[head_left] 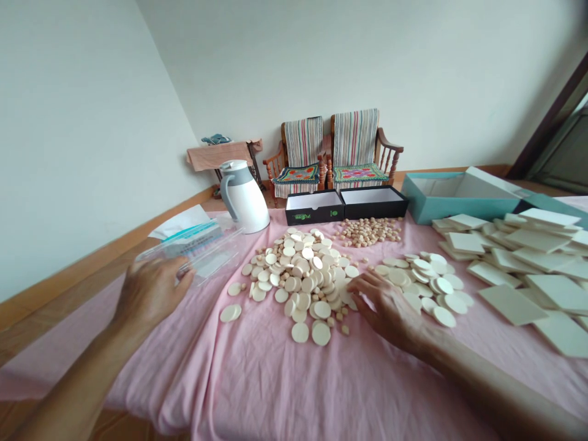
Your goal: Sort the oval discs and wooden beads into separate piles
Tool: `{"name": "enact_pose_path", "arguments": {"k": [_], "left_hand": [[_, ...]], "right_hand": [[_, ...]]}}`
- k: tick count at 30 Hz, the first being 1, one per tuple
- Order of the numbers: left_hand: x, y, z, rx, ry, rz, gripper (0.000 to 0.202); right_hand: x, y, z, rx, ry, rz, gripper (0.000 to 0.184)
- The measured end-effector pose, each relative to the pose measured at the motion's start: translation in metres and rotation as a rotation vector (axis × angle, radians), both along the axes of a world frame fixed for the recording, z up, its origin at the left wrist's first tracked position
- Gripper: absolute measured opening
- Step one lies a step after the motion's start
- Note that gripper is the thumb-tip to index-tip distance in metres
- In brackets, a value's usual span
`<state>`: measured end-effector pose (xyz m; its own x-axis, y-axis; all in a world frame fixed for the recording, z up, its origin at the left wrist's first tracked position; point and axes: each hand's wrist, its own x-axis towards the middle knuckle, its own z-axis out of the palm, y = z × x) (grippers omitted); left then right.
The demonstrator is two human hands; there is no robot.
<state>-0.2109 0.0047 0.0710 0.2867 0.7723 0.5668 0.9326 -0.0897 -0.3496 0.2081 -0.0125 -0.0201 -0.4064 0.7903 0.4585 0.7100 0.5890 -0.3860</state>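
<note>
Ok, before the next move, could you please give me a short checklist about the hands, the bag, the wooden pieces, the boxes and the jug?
1. Left hand at the clear plastic bag: ok. Firmness of its grip: cannot tell.
2. Right hand at the right edge of the large disc pile: ok. Disc in its grip: cannot tell, fingertips are hidden.
3. Small wooden pieces kept apart from the discs: not ok, some lie among the large pile.
4. Black boxes open at the top: ok, both are.
5. White-and-grey jug upright: ok.
</note>
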Motion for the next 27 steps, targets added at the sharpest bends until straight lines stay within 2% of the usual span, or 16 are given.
{"name": "enact_pose_path", "arguments": {"k": [5, 7, 9, 11, 13, 15, 16, 19, 22, 24, 27], "left_hand": [[-0.006, 0.004, -0.007, -0.044, 0.053, 0.236, 0.027], [0.000, 0.004, -0.007, -0.098, 0.023, 0.263, 0.029], [0.012, 0.000, -0.005, -0.110, -0.037, 0.225, 0.035], [0.028, -0.006, -0.003, -0.193, -0.125, 0.084, 0.034], [0.044, -0.014, -0.006, -0.430, -0.261, -0.086, 0.029], [0.056, -0.021, -0.013, -0.680, -0.324, -0.127, 0.023], [0.059, -0.023, -0.019, -0.749, -0.314, -0.122, 0.021], [0.059, -0.025, -0.039, -0.763, -0.283, -0.065, 0.025], [0.054, -0.021, -0.052, -0.771, -0.274, -0.035, 0.015], [0.053, -0.018, -0.053, -0.779, -0.270, -0.045, 0.011], [0.061, -0.013, -0.046, -0.762, -0.261, -0.058, 0.005]], "right_hand": [[0.000, 0.000, 0.000, -0.005, 0.000, -0.011, 0.018], [0.000, -0.001, 0.001, 0.000, -0.003, -0.004, 0.017], [0.000, 0.000, 0.001, 0.000, -0.010, 0.001, 0.017], [0.000, 0.000, 0.001, -0.003, -0.014, -0.003, 0.016], [0.001, 0.000, 0.000, -0.008, -0.012, -0.003, 0.016], [0.001, 0.000, 0.001, -0.012, -0.008, 0.002, 0.015], [0.001, 0.000, 0.001, -0.014, -0.007, 0.003, 0.015], [0.001, -0.001, 0.001, -0.015, -0.013, 0.005, 0.015], [0.001, 0.000, 0.002, -0.009, -0.014, 0.002, 0.016], [0.000, 0.000, 0.002, -0.012, -0.011, -0.001, 0.016], [0.000, -0.001, 0.001, -0.013, 0.002, -0.013, 0.016]]}}
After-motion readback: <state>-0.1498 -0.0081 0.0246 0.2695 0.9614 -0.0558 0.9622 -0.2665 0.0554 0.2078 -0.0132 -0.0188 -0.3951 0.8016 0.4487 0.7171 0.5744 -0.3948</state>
